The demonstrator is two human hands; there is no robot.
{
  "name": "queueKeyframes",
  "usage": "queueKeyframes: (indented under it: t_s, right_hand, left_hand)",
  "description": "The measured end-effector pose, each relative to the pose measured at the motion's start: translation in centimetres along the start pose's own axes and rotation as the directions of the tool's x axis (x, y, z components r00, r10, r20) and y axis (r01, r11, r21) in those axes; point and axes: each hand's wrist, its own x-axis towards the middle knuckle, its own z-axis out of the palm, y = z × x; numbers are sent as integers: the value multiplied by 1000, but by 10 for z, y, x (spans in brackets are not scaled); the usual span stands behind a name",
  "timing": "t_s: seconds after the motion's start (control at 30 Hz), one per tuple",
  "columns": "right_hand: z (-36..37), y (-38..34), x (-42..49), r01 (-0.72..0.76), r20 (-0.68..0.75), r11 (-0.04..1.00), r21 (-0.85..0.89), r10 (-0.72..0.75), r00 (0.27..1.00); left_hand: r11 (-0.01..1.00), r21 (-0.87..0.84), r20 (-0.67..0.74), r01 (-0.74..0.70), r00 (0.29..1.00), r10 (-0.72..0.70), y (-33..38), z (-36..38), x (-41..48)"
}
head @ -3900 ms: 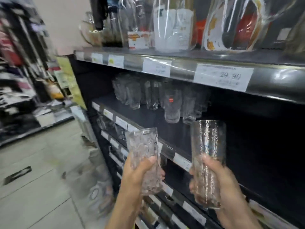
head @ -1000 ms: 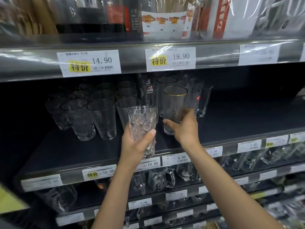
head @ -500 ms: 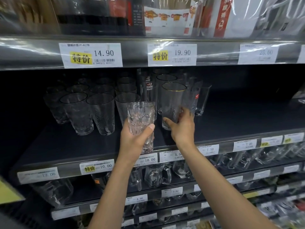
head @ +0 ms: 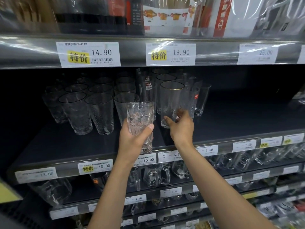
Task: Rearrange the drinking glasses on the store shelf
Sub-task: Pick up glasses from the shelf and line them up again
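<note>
Fingers (head: pixel 149 128) wrap two glasses at the shelf (head: pixel 66 146).
Right hand (head: pixel 181 129) holds the gold-rimmed glass (head: pixel 171 100), left hand (head: pixel 132 142) the patterned glass (head: pixel 140 116); each should land flat, clear of neighbouring glasses (head: pixel 100 111).

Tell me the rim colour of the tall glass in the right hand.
Gold: a thin gold line rings the rim of the tall glass, seen best in the head view.

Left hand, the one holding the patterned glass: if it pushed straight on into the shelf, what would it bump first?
Probably the front-row tumbler just behind the patterned glass that the left hand grips; depth is hard to judge.
</note>
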Motion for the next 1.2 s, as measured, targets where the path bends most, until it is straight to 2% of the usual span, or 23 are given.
queueKeyframes:
  t_s: [0.23,0.53,0.9,1.2]
  right_hand:
    - [0,2,1,-4,15,1000,5,4,1000]
    - [-22,6,4,-68,123,998,-5,68,990]
    - [-56,27,6,99,349,991,-87,-63,935]
    - [-53,38,2,403,449,897,-181,-290,845]
  left_hand:
    - [1000,-13,-4,-3,1000,3,0,3,0]
    - [999,-50,-32,8,999,-9,1,5,0]
    - [998,47,-107,33,994,-28,3,15,-4]
    - [993,87,-190,75,980,-57,16,1,-19]
